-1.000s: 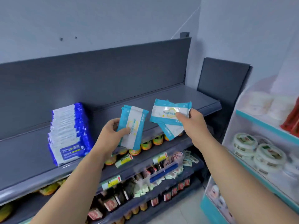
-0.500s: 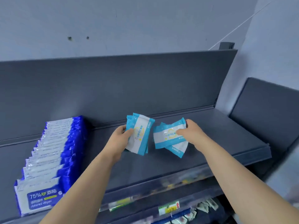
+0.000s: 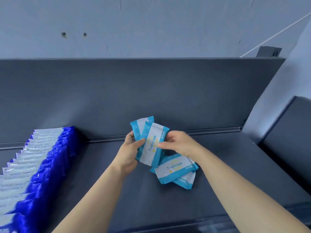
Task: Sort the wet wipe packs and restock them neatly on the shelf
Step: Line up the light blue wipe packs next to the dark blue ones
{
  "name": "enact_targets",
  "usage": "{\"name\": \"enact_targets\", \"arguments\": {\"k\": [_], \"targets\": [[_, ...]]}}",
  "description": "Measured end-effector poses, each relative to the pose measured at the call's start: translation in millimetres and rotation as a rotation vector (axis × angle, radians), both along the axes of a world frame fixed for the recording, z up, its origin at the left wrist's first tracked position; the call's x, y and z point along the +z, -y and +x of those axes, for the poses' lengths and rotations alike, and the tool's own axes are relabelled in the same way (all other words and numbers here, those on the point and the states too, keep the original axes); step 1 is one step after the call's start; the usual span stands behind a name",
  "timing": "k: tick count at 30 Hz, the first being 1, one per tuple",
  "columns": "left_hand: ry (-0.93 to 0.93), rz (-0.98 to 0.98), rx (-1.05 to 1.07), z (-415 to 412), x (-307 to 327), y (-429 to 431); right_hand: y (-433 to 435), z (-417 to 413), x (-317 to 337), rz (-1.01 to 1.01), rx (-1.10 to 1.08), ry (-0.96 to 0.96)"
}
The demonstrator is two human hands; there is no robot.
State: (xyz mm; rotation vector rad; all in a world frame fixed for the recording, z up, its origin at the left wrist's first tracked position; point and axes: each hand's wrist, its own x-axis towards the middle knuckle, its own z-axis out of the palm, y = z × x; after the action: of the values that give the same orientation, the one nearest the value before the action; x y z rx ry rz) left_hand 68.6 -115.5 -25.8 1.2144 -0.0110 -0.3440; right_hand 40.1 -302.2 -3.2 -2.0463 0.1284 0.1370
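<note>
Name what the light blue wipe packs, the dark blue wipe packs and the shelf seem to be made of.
Light blue wipe packs: probably soft plastic film, fairly matt, with crimped ends.
Dark blue wipe packs: glossier plastic film, with bright glints on crinkled edges.
Shelf: likely painted metal, matt dark grey, no reflections.

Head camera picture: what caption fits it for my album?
Left hand and right hand hold light-blue wipe packs over the grey shelf; two loose packs lie below, dark-blue row at left.
</note>
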Motion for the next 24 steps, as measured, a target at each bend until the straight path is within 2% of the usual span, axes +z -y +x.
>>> {"name": "enact_targets", "arguments": {"k": [4, 8, 13, 16, 19, 21, 24], "targets": [[0.005, -0.059, -0.021, 3, 3, 14, -1, 14, -2, 0.046, -0.059, 0.08], [-0.041, -0.098, 0.075, 13, 8, 12, 18, 25, -1, 0.211, -0.175, 0.118], [-0.123, -0.088, 0.081, 21, 8, 7, 39, 32, 8, 0.194, -0.231, 0.129], [-0.126, -0.133, 0.097, 26, 6, 8, 44, 33, 10, 0.154, -0.202, 0.12], [-0.042, 0.019, 0.15, 35, -1, 9, 45, 33, 10, 0.159, -0.096, 0.093], [-0.053, 0.056, 0.167, 39, -5, 11, 43, 36, 9, 0.141, -0.036, 0.085], [-0.064, -0.003, 0.055, 42, -6, 15, 41, 45, 7, 0.057, 0.042, 0.067]]}}
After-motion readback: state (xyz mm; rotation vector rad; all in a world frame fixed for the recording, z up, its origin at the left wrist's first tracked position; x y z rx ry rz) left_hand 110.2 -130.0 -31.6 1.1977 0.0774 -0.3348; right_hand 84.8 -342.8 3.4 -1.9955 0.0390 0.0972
